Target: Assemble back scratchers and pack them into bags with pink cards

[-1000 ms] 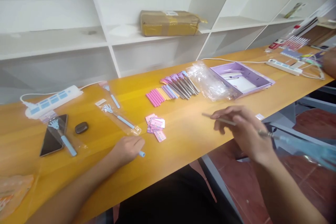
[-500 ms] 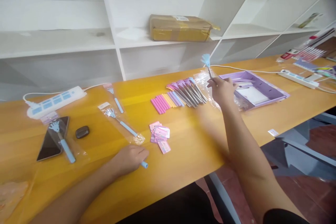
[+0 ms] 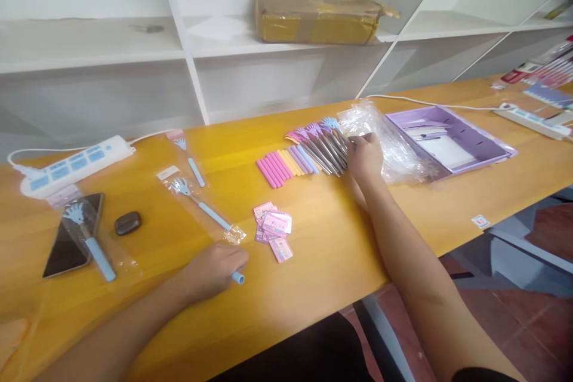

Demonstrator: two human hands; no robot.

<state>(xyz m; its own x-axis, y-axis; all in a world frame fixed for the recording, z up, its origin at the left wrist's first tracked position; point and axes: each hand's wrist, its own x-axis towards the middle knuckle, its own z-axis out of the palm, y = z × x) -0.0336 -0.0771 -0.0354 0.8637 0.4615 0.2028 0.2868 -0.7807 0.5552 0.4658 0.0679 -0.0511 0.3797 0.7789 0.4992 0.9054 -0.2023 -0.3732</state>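
My left hand [image 3: 217,265] is closed around a light blue tube [image 3: 238,278], whose open end sticks out past the thumb. My right hand [image 3: 364,158] is at the right side of a row of metal back scratchers [image 3: 329,155] with pink, purple and blue hand-shaped heads. Its fingers are pinched at the shaft of a blue-headed back scratcher [image 3: 330,123], partly hidden by the hand. Left of the metal shafts lie pink, yellow, purple and blue tubes [image 3: 286,166]. Small pink cards [image 3: 275,224] are heaped in front of them.
Bagged blue back scratchers [image 3: 210,212] lie at left, one over a phone [image 3: 67,248], near a black case [image 3: 128,223] and a power strip [image 3: 80,164]. Clear plastic bags [image 3: 385,143] and a purple box [image 3: 477,155] are at right. A carton [image 3: 317,18] sits on the shelf.
My right hand has lowered leftward to the row, bringing down the blue-headed back scratcher it held raised. My left hand keeps its tube. The view has shifted slightly.
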